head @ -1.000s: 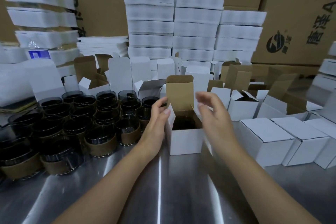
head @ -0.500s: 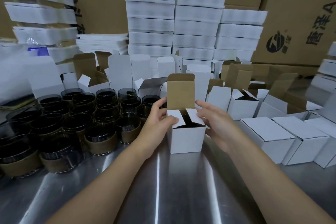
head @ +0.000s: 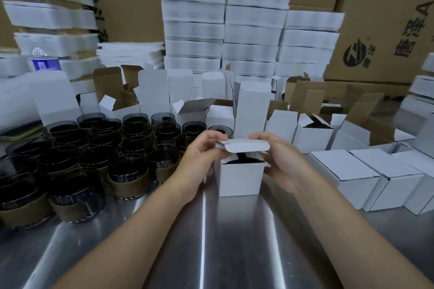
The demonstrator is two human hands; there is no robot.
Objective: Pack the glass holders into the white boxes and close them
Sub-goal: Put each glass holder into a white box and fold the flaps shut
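A small white box (head: pixel 239 178) stands on the steel table (head: pixel 234 241) in front of me, with a dark glass holder just visible inside under the side flaps. Its lid flap (head: pixel 246 145) is folded forward over the opening, hovering just above it. My left hand (head: pixel 202 155) pinches the lid's left end. My right hand (head: pixel 279 159) holds the lid's right end and the box's right side. Several dark glass holders (head: pixel 94 159) with brown sleeves crowd the table to the left.
Closed white boxes (head: pixel 366 176) lie at the right. Open white boxes (head: pixel 312 134) with raised flaps stand behind. Stacks of flat white packaging (head: pixel 223 28) and big brown cartons (head: pixel 387 19) fill the back.
The side flaps went down, then the tall lid flap was folded forward over the opening. Both hands moved from the box's sides up to the lid's ends.
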